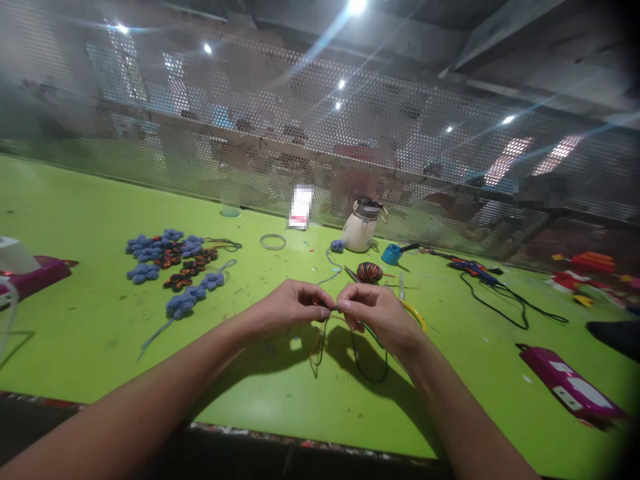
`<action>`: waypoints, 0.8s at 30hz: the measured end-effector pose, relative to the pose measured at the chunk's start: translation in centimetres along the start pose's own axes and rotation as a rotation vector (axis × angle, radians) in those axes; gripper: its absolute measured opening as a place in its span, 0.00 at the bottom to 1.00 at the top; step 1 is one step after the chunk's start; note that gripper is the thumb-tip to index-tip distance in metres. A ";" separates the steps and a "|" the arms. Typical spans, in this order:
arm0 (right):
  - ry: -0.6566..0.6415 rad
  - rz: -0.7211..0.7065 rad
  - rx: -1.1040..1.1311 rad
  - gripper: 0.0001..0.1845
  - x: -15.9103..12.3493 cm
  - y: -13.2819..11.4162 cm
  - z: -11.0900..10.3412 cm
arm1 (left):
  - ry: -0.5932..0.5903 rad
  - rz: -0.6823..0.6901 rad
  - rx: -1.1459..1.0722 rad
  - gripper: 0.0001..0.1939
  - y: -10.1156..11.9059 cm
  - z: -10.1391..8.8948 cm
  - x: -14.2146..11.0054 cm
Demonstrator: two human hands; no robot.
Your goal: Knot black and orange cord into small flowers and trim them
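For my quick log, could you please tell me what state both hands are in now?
Left hand: closed, thumb and fingers pinching thin cord.
Right hand: closed, pinching the thin cord close beside the left fingertips.

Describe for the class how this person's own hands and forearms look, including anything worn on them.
The left hand and right hand are ungloved, with no ring or watch visible. Both the left forearm and right forearm are bare, with no sleeves in view and no markings discernible.
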State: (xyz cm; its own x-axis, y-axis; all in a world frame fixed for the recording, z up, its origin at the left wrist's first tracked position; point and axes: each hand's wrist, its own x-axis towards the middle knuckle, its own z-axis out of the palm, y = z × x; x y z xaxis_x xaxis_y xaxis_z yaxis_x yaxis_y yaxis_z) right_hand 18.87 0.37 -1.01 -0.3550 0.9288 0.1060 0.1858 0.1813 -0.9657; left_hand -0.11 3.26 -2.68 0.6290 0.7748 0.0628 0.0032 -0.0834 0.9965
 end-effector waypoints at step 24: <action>0.179 0.116 0.134 0.16 0.6 1.0 4.4 | 0.206 -0.066 -0.404 0.08 -0.6 0.0 0.1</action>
State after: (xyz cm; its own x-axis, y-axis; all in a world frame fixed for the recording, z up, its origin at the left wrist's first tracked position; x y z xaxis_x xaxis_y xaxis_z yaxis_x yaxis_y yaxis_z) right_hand 14.80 -0.31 -2.97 -0.1686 0.9854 0.0212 0.0884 0.0366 -0.9954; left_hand -0.07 3.37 -3.28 0.4701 0.8820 -0.0330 -0.2906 0.1899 0.9378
